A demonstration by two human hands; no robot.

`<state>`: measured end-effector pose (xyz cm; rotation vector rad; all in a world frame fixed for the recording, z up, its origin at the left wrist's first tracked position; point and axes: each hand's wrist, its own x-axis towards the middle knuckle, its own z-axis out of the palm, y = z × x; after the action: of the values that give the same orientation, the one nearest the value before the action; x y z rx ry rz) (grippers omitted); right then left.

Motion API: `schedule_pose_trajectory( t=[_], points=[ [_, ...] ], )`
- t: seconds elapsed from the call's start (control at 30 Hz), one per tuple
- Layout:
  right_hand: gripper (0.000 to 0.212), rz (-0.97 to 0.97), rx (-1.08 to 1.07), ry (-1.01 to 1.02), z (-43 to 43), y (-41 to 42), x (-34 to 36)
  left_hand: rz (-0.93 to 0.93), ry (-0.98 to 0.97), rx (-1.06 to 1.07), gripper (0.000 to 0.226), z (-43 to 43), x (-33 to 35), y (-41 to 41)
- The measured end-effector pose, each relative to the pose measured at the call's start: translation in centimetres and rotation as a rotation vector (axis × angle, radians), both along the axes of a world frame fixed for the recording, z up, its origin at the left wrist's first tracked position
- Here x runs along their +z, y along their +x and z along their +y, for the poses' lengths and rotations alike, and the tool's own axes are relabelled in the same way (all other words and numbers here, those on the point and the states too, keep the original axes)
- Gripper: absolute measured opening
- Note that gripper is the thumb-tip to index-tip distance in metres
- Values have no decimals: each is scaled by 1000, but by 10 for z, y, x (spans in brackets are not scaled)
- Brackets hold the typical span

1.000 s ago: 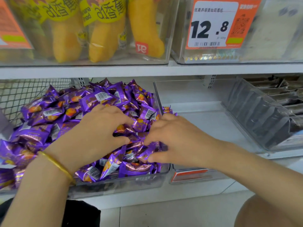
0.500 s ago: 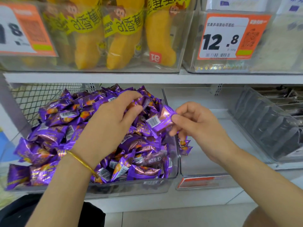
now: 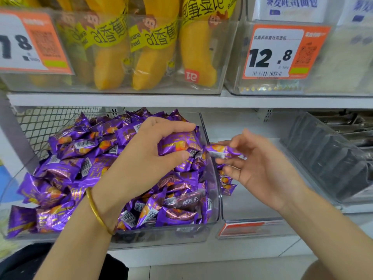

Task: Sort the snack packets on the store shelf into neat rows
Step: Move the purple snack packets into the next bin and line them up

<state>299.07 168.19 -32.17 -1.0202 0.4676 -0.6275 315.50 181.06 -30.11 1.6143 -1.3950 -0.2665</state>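
While the head view is the only one we have, it shows both hands busy. Our left hand [image 3: 141, 156] is curled round a small bunch [image 3: 177, 143] of purple packets, lifted just off the heap of purple packets [image 3: 80, 158] that fills the clear left bin [image 3: 214, 203]. Our right hand [image 3: 260, 172], blurred, pinches a single packet [image 3: 220, 151] between thumb and fingertips just past the dividing wall, over the clear right bin [image 3: 250, 201]. We judge the sorting barely begun. The heap lies jumbled, its packets facing every way and piled above the rim, and only a few packets [image 3: 227, 184] sit in the right bin, close against its left wall. Nearly everything is yet to be lined up. Against the frame half a second back, our left hand, then spread over the heap with fingers reaching in, has closed on its bunch and raised it. Our right hand, then holding its packet up at the divider, has carried it across to the right bin's side. A second back, both hands lay pressed into the heap.
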Motion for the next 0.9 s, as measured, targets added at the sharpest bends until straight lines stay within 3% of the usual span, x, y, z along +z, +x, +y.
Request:
schedule_pose_trajectory(
  t=[0.07,0.17,0.23,0.5,0.57,0.73,0.83,0.9],
  points=[
    [14,-29,-42,-91,-1,0,-3,-4,15,-2,48,-1,-1,0],
    [38,-116,-9,-176,-2,-1,-4,-53,35,20,47,-4,-5,0],
    [44,-116,51,-235,-1,0,-2,-53,21,19,45,-7,-7,-3],
    [45,-90,51,-309,7,13,2,333,73,-250,61,-6,-8,-10],
    [44,-47,46,-365,5,11,3,421,59,-294,56,-5,-8,-9],
    [48,15,206,-365,-4,1,6,248,7,-290,37,-12,-15,-14],
    [45,155,185,-510,-6,-6,9,41,-7,-266,43,-17,-21,-22],
    [40,198,108,-536,-8,-13,12,57,-2,-250,54,-20,-23,-26]
  ],
)
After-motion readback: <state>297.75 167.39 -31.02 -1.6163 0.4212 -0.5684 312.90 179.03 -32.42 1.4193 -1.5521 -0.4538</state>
